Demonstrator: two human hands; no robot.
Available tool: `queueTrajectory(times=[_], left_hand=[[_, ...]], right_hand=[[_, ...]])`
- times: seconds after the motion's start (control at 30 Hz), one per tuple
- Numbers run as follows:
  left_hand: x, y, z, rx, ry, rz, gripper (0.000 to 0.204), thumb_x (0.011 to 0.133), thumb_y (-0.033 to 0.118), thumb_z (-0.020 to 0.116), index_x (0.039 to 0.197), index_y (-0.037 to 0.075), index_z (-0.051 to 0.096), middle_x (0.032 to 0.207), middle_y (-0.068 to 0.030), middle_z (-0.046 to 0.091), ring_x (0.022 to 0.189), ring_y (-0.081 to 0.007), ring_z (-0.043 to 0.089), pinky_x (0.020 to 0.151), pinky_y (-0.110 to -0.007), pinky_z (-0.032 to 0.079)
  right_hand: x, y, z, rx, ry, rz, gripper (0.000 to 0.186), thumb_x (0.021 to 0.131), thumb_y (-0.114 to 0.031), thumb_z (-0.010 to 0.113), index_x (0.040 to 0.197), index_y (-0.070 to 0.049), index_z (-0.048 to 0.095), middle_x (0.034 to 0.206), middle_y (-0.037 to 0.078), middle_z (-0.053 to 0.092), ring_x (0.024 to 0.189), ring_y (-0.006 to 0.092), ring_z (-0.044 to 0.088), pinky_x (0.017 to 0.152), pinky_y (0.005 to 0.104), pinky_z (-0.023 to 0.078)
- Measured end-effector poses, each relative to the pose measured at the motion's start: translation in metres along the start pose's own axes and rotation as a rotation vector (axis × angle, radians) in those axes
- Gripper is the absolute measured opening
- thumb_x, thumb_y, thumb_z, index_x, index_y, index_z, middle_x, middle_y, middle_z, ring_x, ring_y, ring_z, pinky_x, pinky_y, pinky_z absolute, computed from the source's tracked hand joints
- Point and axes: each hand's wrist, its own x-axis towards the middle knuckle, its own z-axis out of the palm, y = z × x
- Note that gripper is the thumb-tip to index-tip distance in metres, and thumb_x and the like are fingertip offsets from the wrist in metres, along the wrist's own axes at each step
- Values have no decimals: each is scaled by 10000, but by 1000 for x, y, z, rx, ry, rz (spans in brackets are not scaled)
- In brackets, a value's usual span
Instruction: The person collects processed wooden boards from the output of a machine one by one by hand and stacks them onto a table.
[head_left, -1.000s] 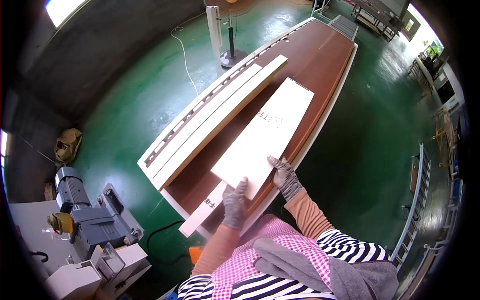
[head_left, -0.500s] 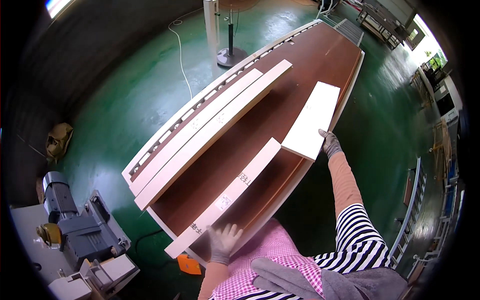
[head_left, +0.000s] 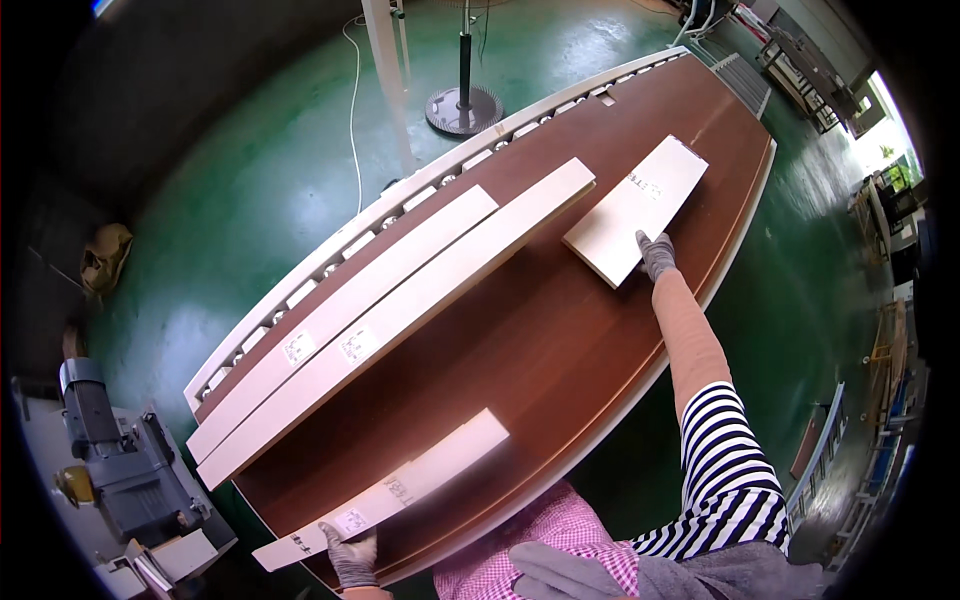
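Hands (head_left: 656, 256) (head_left: 351, 560) on pale boards (head_left: 640, 200) (head_left: 420, 477), planks (head_left: 430, 289) beyond, grey motor (head_left: 90, 405)

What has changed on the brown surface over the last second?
The left hand let go of the wide board and now touches the narrow board. The right hand moved the wide board off the narrow one, farther along the brown surface. The two long boards stayed side by side.

Your right hand (head_left: 657, 257) is gloved in grey; the board (head_left: 642, 205) it grips is creamy white, the tabletop (head_left: 520, 345) beneath reddish brown, your sleeve (head_left: 718, 450) behind striped black and white
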Motion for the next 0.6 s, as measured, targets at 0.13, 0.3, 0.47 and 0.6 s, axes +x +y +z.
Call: queueTrajectory(times=[0.13, 0.3, 0.47, 0.6], left_hand=[[10, -8, 8, 35, 19, 100, 636, 836, 439, 741, 1334, 108, 527, 1339, -84, 583, 1271, -309, 509, 1070, -596, 383], [14, 0, 4, 171, 84, 266, 629, 873, 441, 694, 1348, 76, 503, 1345, -94, 575, 1257, -318, 525, 1067, -590, 408], [57, -24, 45, 147, -102, 108, 555, 1006, 425, 491, 1427, 76, 398, 1421, -144, 484, 1329, -368, 436, 1111, -616, 329], [99, -16, -22, 679, -273, 384, 523, 1018, 423, 459, 1369, 35, 436, 1362, -123, 522, 1292, -282, 472, 1130, -488, 350]], right_hand=[[65, -45, 22, -268, -80, 46, 536, 861, -335, 741, 1234, -18, 523, 1148, 135, 633, 891, 258, 654, 513, 352, 565], [109, -84, 97, -172, -163, 101, 553, 851, -356, 756, 1216, -7, 532, 1100, 148, 627, 814, 236, 647, 522, 347, 575], [269, -35, 56, -289, -236, -425, 314, 896, -347, 699, 929, -60, 577, 741, 82, 640, 524, 160, 560, 424, 314, 456], [245, -19, 46, 381, -411, -20, 543, 954, -263, 608, 1409, -33, 418, 1291, 200, 575, 1141, 289, 609, 768, 369, 561]])
